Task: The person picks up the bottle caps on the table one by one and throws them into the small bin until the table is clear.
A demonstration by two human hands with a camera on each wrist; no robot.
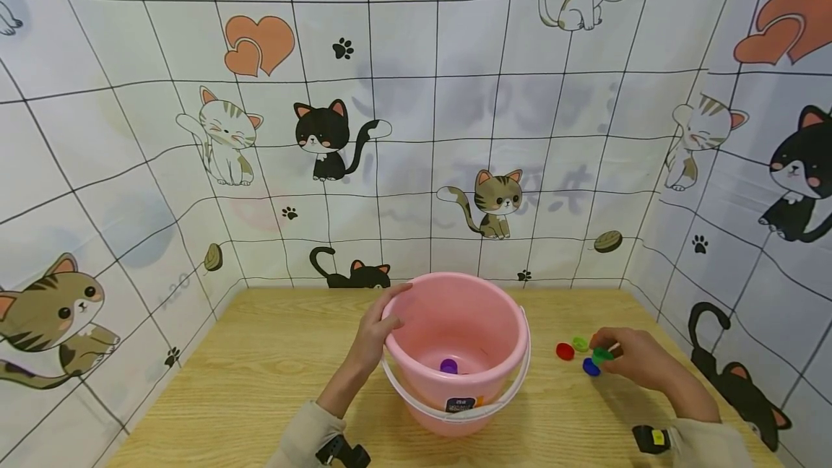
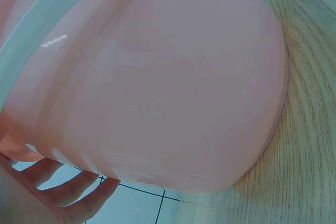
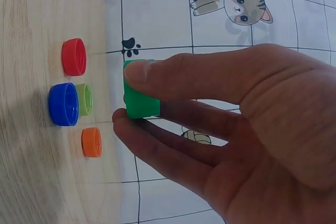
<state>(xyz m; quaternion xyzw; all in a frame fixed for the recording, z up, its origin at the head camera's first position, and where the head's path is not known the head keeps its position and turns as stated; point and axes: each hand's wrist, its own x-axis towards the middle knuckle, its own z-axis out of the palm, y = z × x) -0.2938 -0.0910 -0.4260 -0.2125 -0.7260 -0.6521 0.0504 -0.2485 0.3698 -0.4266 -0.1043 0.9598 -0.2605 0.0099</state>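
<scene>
1. A white wall covering (image 1: pixel 403 42) with black grid lines, cartoon cats, hearts and paw prints surrounds the table on the back and sides.
2. The light, wood-grained table (image 1: pixel 260 360) spreads beneath everything else.
3. A round, pale-pink plastic bucket (image 1: pixel 448 320) stands upright on it, its white handle (image 1: pixel 460 416) lowered across the near side, just above a dark label (image 1: pixel 460 404).
4. The left hand (image 1: pixel 372 336) grips the bucket's left rim, thumb over the edge and fingers along the outer wall.
5. The right hand (image 1: pixel 640 361), to the right of the bucket and well apart from it, pinches a round, dark-green plastic cap (image 3: pixel 142 95) between thumb and fingers, raised above the tabletop.
6. Near that hand, a blue plastic cap (image 3: pixel 63 104), a red one (image 3: pixel 74 57), a light-green one (image 3: pixel 84 99) and an orange one (image 3: pixel 91 142) rest on the table.
7. A small, round purple piece (image 1: pixel 448 366) lies inside the bucket, at the bottom.
</scene>
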